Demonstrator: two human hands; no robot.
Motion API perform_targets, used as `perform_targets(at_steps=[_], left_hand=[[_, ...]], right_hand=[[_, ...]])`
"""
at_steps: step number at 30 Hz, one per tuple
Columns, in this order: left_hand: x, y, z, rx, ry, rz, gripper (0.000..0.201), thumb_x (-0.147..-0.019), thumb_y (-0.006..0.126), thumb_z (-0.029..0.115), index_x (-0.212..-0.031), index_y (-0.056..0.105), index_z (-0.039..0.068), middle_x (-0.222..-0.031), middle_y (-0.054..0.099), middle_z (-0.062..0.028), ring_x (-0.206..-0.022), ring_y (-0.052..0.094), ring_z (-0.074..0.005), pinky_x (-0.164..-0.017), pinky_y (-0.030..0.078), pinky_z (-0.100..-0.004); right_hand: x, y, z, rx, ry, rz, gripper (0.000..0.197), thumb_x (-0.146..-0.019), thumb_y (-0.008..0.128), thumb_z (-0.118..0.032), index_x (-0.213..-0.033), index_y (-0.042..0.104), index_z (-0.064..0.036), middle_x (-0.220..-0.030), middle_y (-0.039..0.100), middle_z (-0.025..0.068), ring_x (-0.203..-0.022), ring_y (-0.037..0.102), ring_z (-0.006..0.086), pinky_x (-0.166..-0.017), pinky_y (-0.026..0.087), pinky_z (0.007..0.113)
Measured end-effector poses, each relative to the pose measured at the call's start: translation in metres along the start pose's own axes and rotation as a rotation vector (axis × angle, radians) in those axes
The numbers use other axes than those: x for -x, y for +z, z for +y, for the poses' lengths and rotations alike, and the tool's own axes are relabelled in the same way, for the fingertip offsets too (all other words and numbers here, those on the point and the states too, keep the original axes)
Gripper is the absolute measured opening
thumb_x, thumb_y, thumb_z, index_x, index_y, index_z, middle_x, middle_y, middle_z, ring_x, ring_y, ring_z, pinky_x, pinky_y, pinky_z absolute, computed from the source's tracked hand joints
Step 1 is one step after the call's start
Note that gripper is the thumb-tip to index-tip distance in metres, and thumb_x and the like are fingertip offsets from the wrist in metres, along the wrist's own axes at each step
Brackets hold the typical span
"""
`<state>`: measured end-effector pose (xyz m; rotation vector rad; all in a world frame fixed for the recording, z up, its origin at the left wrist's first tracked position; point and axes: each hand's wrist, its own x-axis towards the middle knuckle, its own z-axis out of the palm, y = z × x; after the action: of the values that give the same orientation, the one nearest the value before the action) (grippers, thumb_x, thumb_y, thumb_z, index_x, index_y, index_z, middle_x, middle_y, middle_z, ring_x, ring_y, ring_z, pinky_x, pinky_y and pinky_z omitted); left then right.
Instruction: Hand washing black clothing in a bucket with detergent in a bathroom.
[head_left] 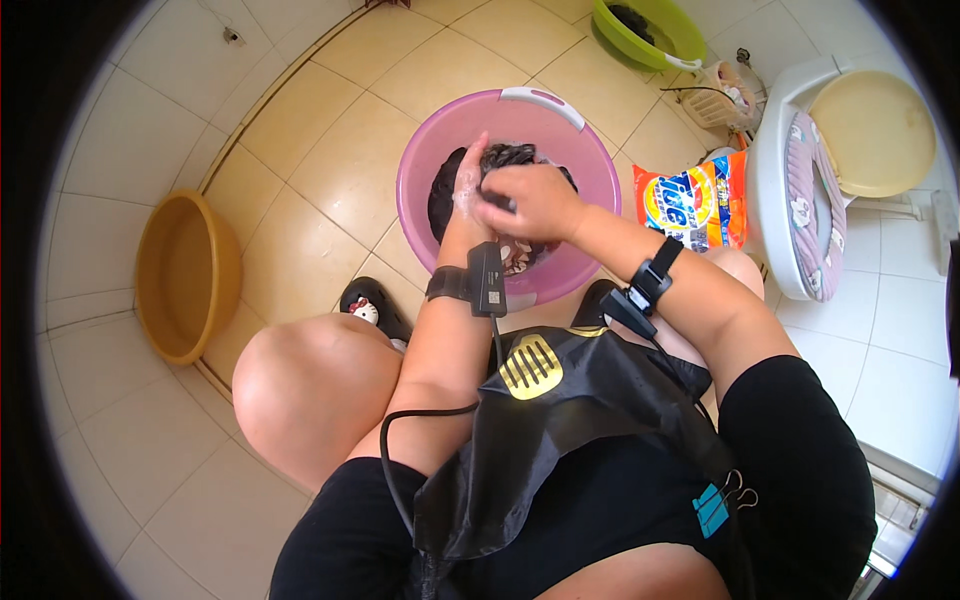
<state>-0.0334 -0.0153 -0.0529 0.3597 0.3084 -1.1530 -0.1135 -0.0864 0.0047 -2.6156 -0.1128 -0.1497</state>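
Over a pink basin [412, 165], my left hand [470, 180] points away from me, fingers straight and together, seen edge-on with suds at the wrist. My right hand [535, 198] comes across from the right, its fingers curled against the base of my left hand. What those fingers hold, if anything, is hidden. Beneath both hands, dark wet clothes [442, 200] lie in the basin with some foam. A brown patterned cloth [517, 257] shows at its near side, partly covered by my right hand and left wrist.
An orange washing powder bag [690, 203] stands right of the basin, beside a toilet [785, 235] with a padded seat cover. A yellow-brown basin [187, 275] leans at the left wall. Far right are a green basin [650, 38] with dark contents and a beige basket [718, 98].
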Motion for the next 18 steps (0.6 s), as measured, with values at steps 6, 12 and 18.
perform_targets(at_steps=[6,12,18], left_hand=[[-0.003,0.040,-0.043,-0.123,0.164,0.176,0.026,-0.090,0.040,0.022,-0.098,0.057,0.003,-0.092,0.061,-0.0121,-0.078,0.061,-0.0251,-0.069,0.051,-0.0368],[-0.021,-0.012,-0.011,0.066,0.097,-0.048,0.037,-0.090,0.039,0.039,-0.099,0.057,0.008,-0.099,0.058,-0.0147,-0.093,0.055,-0.0255,-0.084,0.045,-0.0378],[-0.029,0.023,-0.051,0.065,0.035,0.189,0.022,-0.086,0.049,0.027,-0.091,0.060,0.009,-0.085,0.064,-0.0074,-0.073,0.062,-0.0217,-0.069,0.050,-0.0384]], right_hand=[[0.000,-0.003,0.069,-0.080,0.290,0.254,0.028,-0.077,0.056,-0.035,-0.070,0.059,-0.0074,-0.073,0.061,0.0139,-0.071,0.059,0.0326,-0.062,0.046,0.043],[-0.006,0.019,0.024,-0.012,0.090,0.428,0.023,-0.075,0.059,-0.029,-0.084,0.060,-0.0086,-0.087,0.056,0.0157,-0.083,0.057,0.0342,-0.070,0.046,0.042],[-0.009,-0.010,0.070,-0.011,0.533,0.239,0.025,-0.080,0.052,-0.031,-0.085,0.061,-0.0078,-0.087,0.061,0.0160,-0.077,0.057,0.0362,-0.069,0.045,0.044]])
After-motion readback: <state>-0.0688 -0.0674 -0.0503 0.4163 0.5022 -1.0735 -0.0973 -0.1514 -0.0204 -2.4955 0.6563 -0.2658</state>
